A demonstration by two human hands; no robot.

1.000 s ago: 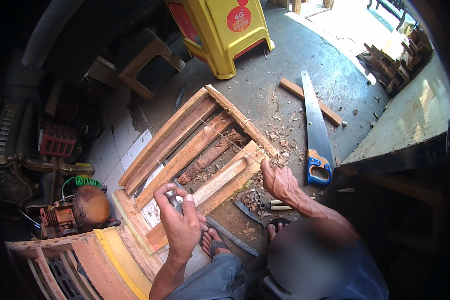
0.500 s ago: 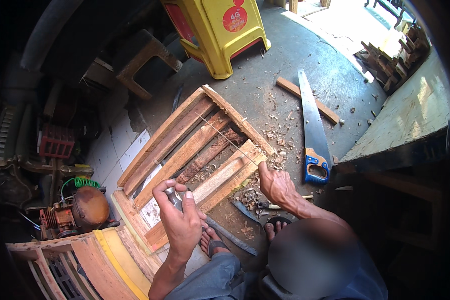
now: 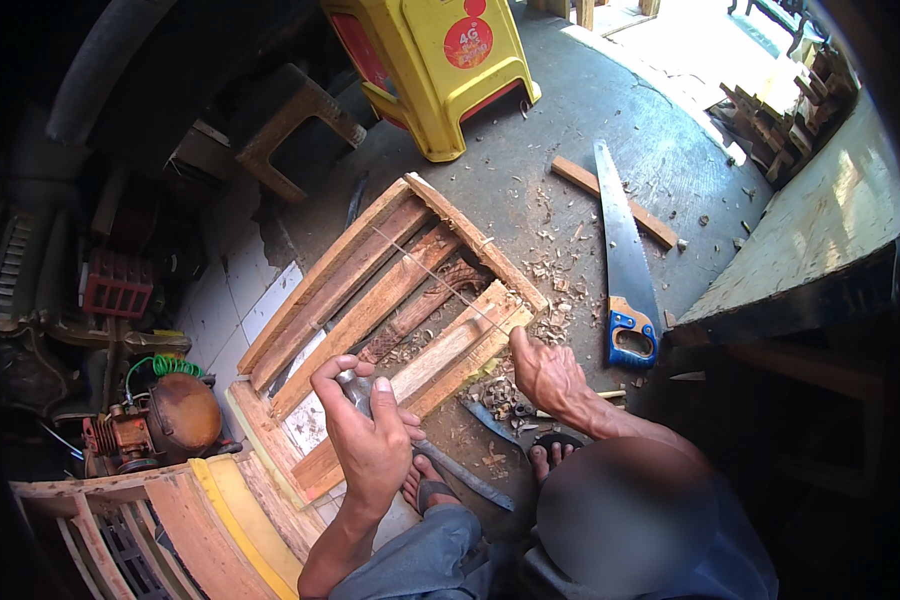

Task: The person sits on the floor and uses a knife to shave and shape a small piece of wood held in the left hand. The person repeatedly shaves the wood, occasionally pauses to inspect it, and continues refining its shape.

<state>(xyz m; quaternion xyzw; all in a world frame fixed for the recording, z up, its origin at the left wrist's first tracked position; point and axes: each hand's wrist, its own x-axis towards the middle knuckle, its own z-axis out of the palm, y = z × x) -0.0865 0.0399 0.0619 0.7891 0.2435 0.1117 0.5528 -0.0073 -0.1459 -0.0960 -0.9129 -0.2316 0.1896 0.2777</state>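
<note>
Head view — slender piece (image 3: 420, 263) further left

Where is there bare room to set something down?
Nearly bare floor lies between the yellow stool and the wood strip; white tile between frame and compressor. Crowded: shavings between frame and saw, more beside the right hand.

left hand (image 3: 370, 435): upright, curled inward | right hand (image 3: 552, 378): clenched, extended forward
</note>
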